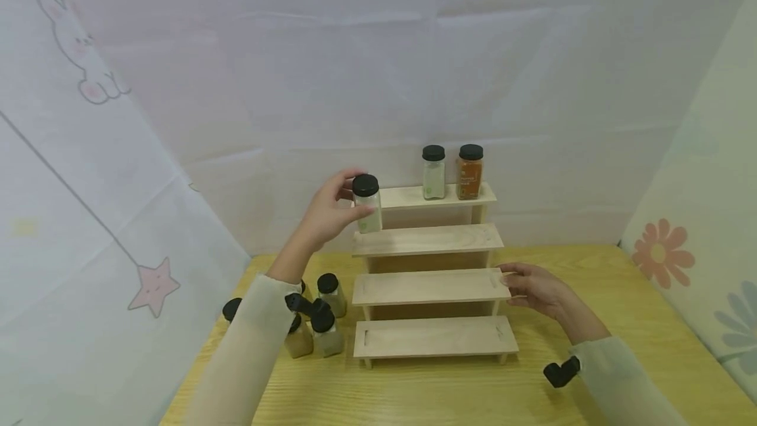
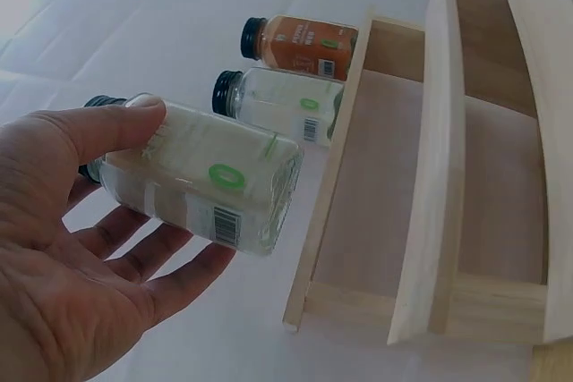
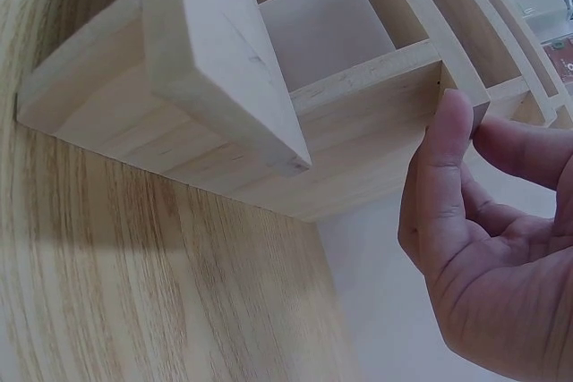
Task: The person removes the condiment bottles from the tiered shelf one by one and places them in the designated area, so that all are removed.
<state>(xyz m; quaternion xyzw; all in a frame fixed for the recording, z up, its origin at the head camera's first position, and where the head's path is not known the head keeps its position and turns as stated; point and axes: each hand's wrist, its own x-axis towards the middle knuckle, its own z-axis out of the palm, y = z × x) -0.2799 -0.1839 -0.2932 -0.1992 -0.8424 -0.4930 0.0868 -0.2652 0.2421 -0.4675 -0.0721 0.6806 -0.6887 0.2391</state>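
My left hand [image 1: 332, 212] grips a glass spice jar [image 2: 201, 176] with a black lid and pale contents. In the head view this jar overlaps the left end of the top step of a wooden tiered rack [image 1: 434, 337]. On that top step stand a pale spice jar [image 1: 434, 176] and an orange-red pepper jar [image 1: 470, 177], both black-lidded, toward the right. My right hand [image 1: 538, 289] pinches the right end of the rack's second step from the bottom, thumb and fingertips on the board's corner [image 3: 481, 109].
Several black-lidded jars [image 1: 327, 337] are grouped on the wood-grain table [image 1: 426, 393] left of the rack, partly hidden by my left sleeve. Behind the rack hangs a pale cloth backdrop [image 1: 367, 84], with printed side cloths at left and right.
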